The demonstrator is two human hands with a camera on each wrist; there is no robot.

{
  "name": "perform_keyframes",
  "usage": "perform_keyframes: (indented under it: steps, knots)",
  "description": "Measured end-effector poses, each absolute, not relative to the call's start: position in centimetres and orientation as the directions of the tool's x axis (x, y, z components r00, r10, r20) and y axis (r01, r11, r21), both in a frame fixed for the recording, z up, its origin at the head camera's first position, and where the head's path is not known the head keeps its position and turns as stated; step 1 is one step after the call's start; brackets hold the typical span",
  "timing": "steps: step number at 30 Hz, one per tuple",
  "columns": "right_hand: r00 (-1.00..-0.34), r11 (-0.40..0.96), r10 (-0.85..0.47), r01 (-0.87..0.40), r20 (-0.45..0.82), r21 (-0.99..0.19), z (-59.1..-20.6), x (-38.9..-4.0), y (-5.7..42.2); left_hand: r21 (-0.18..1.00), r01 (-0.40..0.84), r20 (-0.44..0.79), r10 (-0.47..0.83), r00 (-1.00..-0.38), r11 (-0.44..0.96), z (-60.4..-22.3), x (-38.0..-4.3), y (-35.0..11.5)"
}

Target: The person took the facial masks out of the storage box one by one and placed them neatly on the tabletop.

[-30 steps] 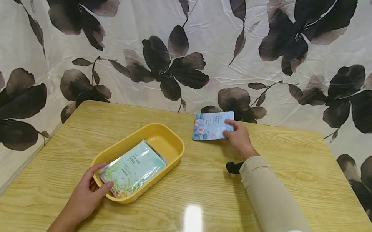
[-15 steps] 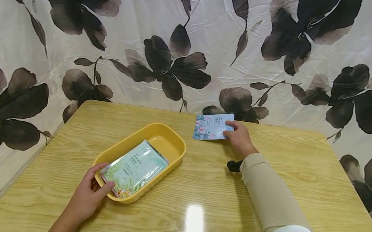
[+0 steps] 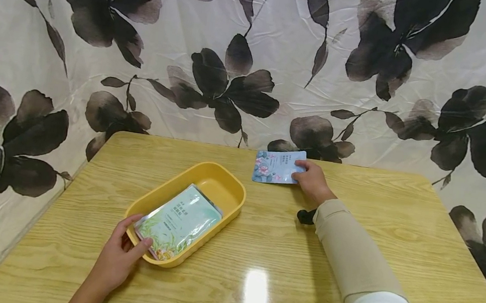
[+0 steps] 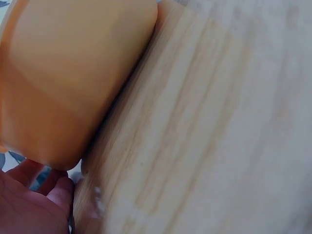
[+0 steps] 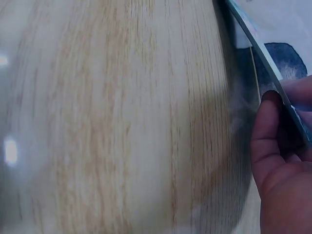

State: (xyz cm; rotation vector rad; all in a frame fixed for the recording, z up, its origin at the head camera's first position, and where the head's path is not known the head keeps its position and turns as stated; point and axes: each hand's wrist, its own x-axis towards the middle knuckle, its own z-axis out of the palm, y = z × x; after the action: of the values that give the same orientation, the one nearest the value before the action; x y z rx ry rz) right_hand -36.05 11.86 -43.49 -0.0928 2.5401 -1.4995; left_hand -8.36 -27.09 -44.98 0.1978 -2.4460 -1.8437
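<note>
In the head view, the table (image 3: 292,269) spans the lower frame, with the cloth (image 3: 258,27) behind it across the top. Left of centre on the table, the tub (image 3: 217,189) slants from lower left to upper right, stacked packets (image 3: 179,222) inside it. The left hand (image 3: 117,255) grips its lower-left end. Right of centre, a separate pouch (image 3: 274,167) overlaps the table's far edge, the right hand (image 3: 313,181) pinching its right side.

Blue packet (image 3: 275,166), table's (image 3: 284,257) far edge: smallest print unreadable from here. Yellow tray (image 3: 222,189): whatever lies under green packet (image 3: 179,222) mostly hidden.
</note>
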Motion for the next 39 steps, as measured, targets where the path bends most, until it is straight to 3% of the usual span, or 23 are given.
perform_keyframes:
  steps: [39]
  knots:
    - [-0.990, 0.599, -0.040, 0.082, -0.132, -0.797, -43.71, -36.27, 11.14, 0.957, -0.034, 0.014, -0.165, -0.986, 0.287, -45.32, -8.27, -26.98]
